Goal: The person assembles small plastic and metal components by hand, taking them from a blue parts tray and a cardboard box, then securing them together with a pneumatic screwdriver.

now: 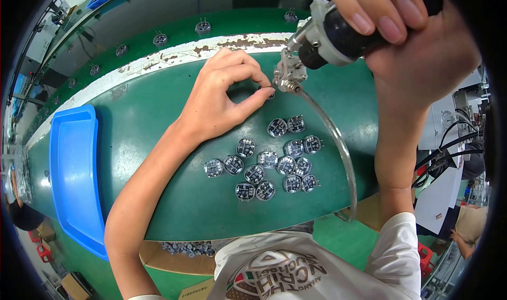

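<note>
My left hand (216, 94) is closed in a pinch, thumb and forefinger tips meeting on a small round part (271, 93) that is mostly hidden; it resembles the loose circuit-board modules. Right beside those fingertips is the metal nozzle head (290, 72) of a handheld power screwdriver (338, 32) with a black and grey body. My right hand (412, 41) wraps round this screwdriver from above, and it tilts down to the left. A clear hose (338, 134) curves from its head toward me. Several round circuit-board modules (268, 159) lie loose on the green table between my forearms.
At the left stands a blue tray (97, 194). Beyond a worn white rail (153, 61), spaced modules (160, 39) sit on a green strip. A cardboard box (177, 260) of small parts is below the front edge. Cables (449, 152) hang at right; another person's arm (465, 242) shows there.
</note>
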Demonstrator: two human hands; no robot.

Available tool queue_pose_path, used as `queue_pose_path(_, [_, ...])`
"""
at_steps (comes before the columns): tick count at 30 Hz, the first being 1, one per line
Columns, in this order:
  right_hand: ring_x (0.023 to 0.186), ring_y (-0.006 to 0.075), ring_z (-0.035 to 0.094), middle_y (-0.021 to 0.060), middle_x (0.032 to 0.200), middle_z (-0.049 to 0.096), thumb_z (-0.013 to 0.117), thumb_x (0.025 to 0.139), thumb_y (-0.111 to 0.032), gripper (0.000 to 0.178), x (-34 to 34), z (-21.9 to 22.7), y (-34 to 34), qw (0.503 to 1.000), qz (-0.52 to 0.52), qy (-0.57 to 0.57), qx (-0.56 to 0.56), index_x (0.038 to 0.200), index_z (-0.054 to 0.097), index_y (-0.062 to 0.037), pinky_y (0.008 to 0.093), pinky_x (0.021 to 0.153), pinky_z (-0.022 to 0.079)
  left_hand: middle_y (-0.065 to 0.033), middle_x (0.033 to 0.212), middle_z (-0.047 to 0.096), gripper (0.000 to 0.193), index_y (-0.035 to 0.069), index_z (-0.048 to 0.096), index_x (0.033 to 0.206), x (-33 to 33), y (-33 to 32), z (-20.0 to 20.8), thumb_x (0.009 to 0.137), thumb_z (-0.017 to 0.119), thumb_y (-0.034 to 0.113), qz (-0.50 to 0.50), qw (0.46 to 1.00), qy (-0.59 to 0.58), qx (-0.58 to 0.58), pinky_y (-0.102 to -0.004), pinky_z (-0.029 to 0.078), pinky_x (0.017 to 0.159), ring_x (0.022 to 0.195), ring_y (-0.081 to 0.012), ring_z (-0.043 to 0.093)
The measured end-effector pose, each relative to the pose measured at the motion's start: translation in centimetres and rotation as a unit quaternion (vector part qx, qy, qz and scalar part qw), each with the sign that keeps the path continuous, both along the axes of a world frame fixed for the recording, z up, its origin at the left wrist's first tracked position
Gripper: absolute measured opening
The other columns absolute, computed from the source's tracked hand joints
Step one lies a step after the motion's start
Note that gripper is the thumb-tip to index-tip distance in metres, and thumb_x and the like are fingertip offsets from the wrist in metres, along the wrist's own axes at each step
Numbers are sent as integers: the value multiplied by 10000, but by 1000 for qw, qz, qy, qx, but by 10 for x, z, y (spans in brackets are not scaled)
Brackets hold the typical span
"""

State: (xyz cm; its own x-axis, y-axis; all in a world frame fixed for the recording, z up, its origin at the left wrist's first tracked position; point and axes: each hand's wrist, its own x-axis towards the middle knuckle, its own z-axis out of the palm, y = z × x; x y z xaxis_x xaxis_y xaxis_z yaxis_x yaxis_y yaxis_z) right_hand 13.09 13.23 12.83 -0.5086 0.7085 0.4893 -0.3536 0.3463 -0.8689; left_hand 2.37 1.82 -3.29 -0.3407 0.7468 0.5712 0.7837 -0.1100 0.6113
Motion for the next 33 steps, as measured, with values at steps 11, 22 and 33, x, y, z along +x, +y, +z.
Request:
queue_pose_path(11, [301, 75, 305, -36, 440, 344, 564, 1014, -351, 328, 4, 12, -5, 999, 2, 35, 17, 834, 507, -83, 241, 341, 346, -86, 945, 586, 197, 31, 612, 888, -5, -3, 1, 769, 736, 129, -29, 998, -59, -25, -362, 447, 892, 925, -235, 527])
queue_pose_path(22, [306, 85, 306, -34, 436, 336, 557, 1016, -356, 340, 4, 4, 3, 997, 80, 16, 16, 840, 503, -71, 256, 341, 333, -73, 852, 607, 270, 28, 697, 949, -7, -1, 1, 785, 838, 189, -17, 992, -13, -125, -355, 481, 799, 875, -225, 570])
queue_pose_path(33, [311, 88, 321, -33, 439, 348, 567, 1017, -364, 356, -5, -7, 7, 991, 134, -8, 23, 842, 505, -60, 256, 346, 329, -63, 853, 634, 265, 28, 699, 937, -6, -1, -1, 791, 832, 205, -24, 992, -33, -122, -369, 473, 836, 891, -235, 584])
